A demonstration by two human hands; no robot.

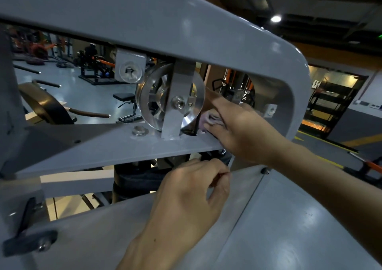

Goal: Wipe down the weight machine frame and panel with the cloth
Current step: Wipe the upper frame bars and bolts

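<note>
Right hand [237, 129] at centre right of the frame, reaching in under the curved grey frame [186, 27], fingers [215, 128] curled round a bunched pale cloth [210, 119] and pressing it down onto the flat grey crossbar [107, 147]. Cloth tucked just beside the shiny metal pulley [171, 96], at its right edge, mostly hidden under the hand. Pulley held upright in a grey bracket [178, 104] with a bolt [178, 102] through its middle; a second nut [140, 130] on the crossbar to the lower left of the pulley.

Left hand [186, 195] at lower centre, below the crossbar, fingers curled in with thumb and forefinger pinched together at the upper edge of the grey panel [279, 218]; cannot tell whether anything small sits between them. Panel filling the lower right of the frame, glossy, with light spots reflected on it. Black clamp [29, 243] with a bolt at lower left.

Beyond the frame, at upper left, a gym floor [68, 92] with a black bench [124, 98] and dark exercise machines. At far right, a lit doorway with shelving [330, 102].
</note>
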